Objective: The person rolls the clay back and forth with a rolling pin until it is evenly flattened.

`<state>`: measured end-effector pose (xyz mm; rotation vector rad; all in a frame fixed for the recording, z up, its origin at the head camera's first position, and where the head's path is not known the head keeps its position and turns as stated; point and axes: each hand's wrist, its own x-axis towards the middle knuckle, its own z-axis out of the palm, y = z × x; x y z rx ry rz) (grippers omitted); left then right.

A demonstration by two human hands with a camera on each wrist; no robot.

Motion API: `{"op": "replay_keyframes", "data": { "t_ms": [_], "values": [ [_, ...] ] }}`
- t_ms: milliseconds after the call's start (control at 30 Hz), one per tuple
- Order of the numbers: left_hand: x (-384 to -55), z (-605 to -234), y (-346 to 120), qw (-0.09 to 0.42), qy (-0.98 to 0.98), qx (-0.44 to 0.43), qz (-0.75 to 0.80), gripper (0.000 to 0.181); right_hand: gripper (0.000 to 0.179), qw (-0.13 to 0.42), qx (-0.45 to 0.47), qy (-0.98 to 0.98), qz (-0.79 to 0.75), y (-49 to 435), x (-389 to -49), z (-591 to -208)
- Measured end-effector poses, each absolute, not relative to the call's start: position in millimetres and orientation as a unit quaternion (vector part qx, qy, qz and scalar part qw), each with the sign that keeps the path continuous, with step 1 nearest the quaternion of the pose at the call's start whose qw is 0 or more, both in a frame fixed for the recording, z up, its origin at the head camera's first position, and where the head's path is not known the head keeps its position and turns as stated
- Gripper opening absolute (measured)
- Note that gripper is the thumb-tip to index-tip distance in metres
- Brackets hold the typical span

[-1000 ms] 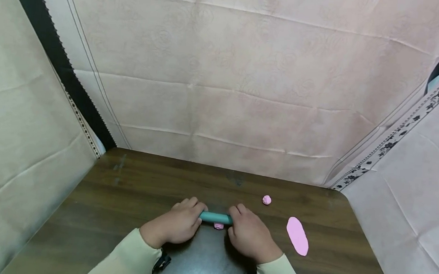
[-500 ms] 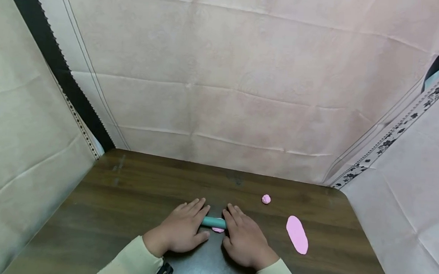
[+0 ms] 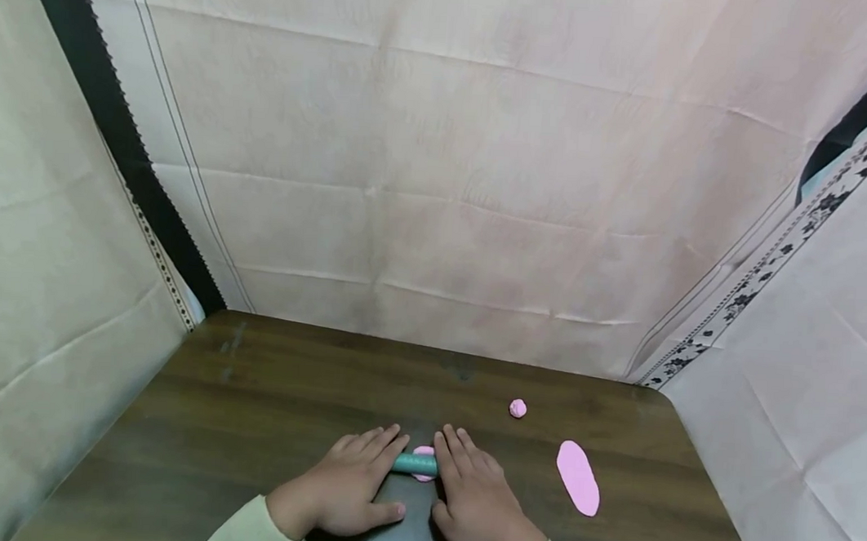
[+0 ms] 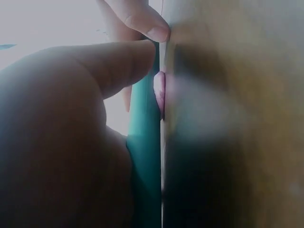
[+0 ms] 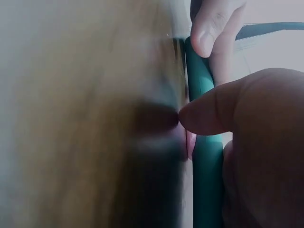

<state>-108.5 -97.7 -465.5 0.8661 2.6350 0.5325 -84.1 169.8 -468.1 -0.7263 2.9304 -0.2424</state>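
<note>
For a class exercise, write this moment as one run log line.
left hand: atop teal cylindrical rod | right hand: atop rod | beneath rod: pink flattened clay-like piece | brown table, right: small pink ball; flat pink oval

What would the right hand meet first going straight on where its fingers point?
The tabletop ahead of the right hand looks free; probably the pale cloth behind comes first, though its depth past the edge is unclear.

The rod (image 3: 416,464) is teal; the piece (image 3: 424,450) under it, the ball (image 3: 518,408) and the flat oval (image 3: 579,478) are pink. The table (image 3: 287,402) is brown, wood-grained, the sleeves (image 3: 254,531) pale green, the cloth border (image 3: 772,260) white with black flowers.
</note>
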Motion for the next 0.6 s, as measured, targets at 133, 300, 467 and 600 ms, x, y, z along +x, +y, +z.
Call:
{"op": "replay_keyframes", "data": {
  "t_ms": [133,300,467,600],
  "values": [
    [-101,-467,-99,0.156,0.921,0.309,0.18,0.102,0.082,0.047,-0.251,0.964,-0.078,170,-77,-468],
    [-94,-467,-101,0.152,0.92,0.317,0.174,0.105,0.085,0.033,-0.255,0.964,-0.063,171,-71,-470],
    [-89,-468,-103,0.155,0.917,0.323,0.173,0.107,0.086,0.029,-0.252,0.966,-0.053,171,-67,-473],
    [-89,-468,-104,0.159,0.917,0.321,0.176,0.108,0.087,0.033,-0.247,0.967,-0.058,169,-65,-474]
  ]
}}
